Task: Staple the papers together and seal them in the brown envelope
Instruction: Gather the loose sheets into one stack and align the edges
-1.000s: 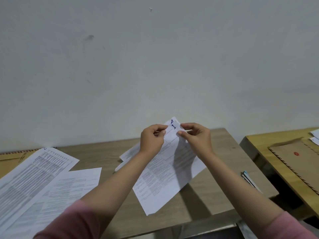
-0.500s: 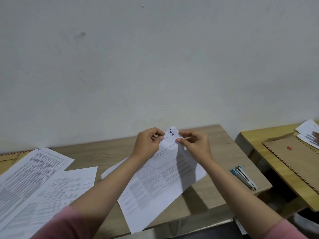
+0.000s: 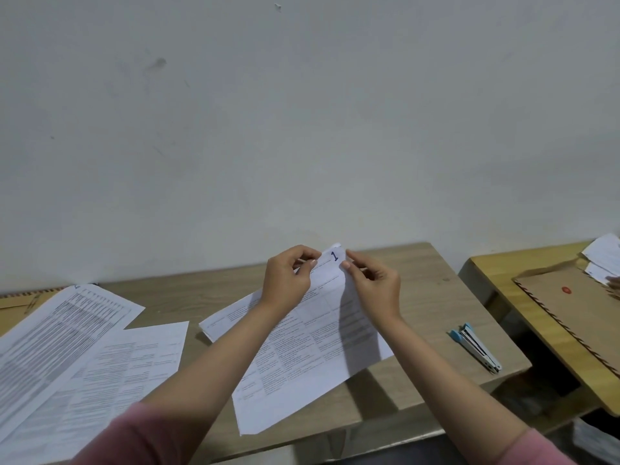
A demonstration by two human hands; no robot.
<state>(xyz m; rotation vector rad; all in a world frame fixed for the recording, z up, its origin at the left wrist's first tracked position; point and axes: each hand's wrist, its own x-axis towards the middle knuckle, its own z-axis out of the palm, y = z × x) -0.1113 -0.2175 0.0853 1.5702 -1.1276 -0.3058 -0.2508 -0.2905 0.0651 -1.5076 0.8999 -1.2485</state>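
A set of printed papers (image 3: 312,350) is lifted at its far corner, which bears a handwritten 1. My left hand (image 3: 288,280) pinches that corner from the left, and my right hand (image 3: 374,286) pinches it from the right. The rest of the sheets slopes down onto the wooden table (image 3: 419,297). To the right of the papers, a blue and white stapler (image 3: 476,347) lies flat near the table's right edge. The brown envelope (image 3: 577,317), with a red spot and a striped border, rests on a second table at the far right.
Two more printed sheets (image 3: 67,357) lie overlapping at the left. Another brown envelope edge (image 3: 23,297) shows at the far left. White papers (image 3: 604,260) sit beyond the brown envelope. A gap separates the two tables. A plain wall stands behind.
The view has shifted, bringing the stapler and the envelope further into sight. My hands have kept pinching the papers' far corner, with the fold now showing only the 1.
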